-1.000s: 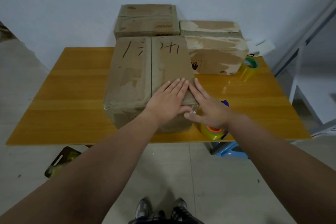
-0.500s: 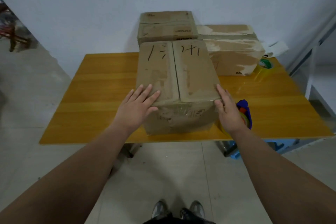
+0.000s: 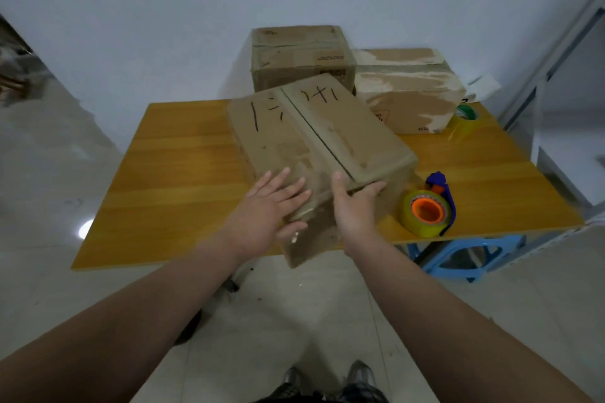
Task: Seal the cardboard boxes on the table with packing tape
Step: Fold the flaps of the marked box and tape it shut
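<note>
My left hand [image 3: 271, 206] lies flat and spread on the box [image 3: 278, 141] top at its near end, fingers straight and thumb down on the front face. It presses without clasping. The box sits mid-table [image 3: 183, 173], skewed. Its long axis and open seam [image 3: 322, 141] run from far left to near right, and the near corner hangs past the table's front edge. My right hand [image 3: 355, 209] grips the near rim, thumb on top, fingers hooked round the edge. The tape [image 3: 425, 213] stands just right of that corner, so my right hand is nearer it. I judge squaring the seam toward me comes first.
</note>
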A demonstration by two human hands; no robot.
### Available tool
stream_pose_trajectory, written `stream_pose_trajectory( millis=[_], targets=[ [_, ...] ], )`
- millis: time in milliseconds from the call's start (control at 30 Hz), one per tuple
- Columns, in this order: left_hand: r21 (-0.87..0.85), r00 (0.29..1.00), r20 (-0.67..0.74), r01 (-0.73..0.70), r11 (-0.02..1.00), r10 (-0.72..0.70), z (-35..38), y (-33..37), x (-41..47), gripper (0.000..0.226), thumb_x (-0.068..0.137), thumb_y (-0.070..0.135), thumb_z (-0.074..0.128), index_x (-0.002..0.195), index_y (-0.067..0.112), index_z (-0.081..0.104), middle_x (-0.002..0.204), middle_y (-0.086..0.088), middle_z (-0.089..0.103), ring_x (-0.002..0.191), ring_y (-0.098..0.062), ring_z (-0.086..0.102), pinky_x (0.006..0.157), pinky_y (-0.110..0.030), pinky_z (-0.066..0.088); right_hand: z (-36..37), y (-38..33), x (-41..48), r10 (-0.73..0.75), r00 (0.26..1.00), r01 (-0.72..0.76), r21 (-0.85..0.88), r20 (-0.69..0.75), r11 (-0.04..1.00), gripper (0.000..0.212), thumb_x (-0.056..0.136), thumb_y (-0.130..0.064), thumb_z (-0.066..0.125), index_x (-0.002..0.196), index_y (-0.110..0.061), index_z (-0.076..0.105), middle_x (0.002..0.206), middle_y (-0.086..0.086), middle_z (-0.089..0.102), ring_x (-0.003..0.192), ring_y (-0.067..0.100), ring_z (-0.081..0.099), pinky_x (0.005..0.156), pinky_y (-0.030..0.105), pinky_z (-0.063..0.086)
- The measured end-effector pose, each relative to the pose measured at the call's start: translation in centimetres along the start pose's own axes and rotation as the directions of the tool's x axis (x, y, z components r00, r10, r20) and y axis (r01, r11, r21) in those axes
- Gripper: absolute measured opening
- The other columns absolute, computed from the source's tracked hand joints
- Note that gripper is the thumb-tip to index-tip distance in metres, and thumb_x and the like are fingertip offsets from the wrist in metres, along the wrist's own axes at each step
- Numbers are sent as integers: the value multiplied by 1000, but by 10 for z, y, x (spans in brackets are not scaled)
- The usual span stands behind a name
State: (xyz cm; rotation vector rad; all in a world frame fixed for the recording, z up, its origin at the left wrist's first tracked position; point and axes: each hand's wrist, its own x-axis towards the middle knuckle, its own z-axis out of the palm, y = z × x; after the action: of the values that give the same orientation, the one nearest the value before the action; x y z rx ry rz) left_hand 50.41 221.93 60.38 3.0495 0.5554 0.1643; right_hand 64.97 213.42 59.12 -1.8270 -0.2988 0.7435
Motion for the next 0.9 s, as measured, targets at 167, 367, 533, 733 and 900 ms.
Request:
stream_pose_trajectory(
  millis=[167, 367, 533, 733, 900],
  targets=[
    [118, 976, 137, -184, 976, 167, -1, -18, -6, 79, 84, 72, 27, 149, 31, 9, 154, 8, -2, 141, -11, -13, 110, -28, -22, 0, 4, 4, -73, 997, 74, -33, 40, 997, 93, 95, -33, 53, 147, -14, -22, 159, 8, 8, 143, 25, 18, 116, 39, 20],
    [277, 948, 213, 172, 945, -235, -10, -79, -24, 106, 58, 96, 15, 134, 40, -35, 152, 1, -23, 144, -30, -12, 109, -47, -18, -15, -17, 23, -129, 976, 183, -340, 174, 922, 63, 101, -33, 41, 153, -21, 7, 147, 5, 40, 127, 27, 44, 93, 33, 40],
    [211, 883, 237, 360, 909, -405, -8, -53, -11, 115, 60, 94, 26, 147, 32, -14, 158, -12, -4, 144, -37, 4, 115, -47, 5, -6, -39, 34, -203, 970, 243, -461, 135, 853, 64, 100, -26, 46, 152, -13, 12, 152, 8, 33, 135, 28, 36, 105, 38, 36],
    [147, 847, 173, 482, 864, -502, -12, -4, 18, 102, 72, 87, 28, 150, 24, 12, 156, -17, 14, 140, -41, 18, 111, -50, 21, 5, -12, -4, -203, 940, 153, -193, -274, 969, 103, 81, -45, 69, 152, -24, -2, 159, 6, 2, 145, 27, 9, 116, 46, 19],
    [64, 960, 118, 249, 966, -255, -21, -31, -4, 74, 88, 71, 20, 148, 28, 25, 156, 3, 21, 141, -20, 24, 106, -37, 33, 23, -1, -2, -35, 973, -17, -223, -230, 975, 118, 76, -58, 68, 148, -24, -18, 157, 13, -19, 143, 38, 13, 111, 52, 29]
  ],
)
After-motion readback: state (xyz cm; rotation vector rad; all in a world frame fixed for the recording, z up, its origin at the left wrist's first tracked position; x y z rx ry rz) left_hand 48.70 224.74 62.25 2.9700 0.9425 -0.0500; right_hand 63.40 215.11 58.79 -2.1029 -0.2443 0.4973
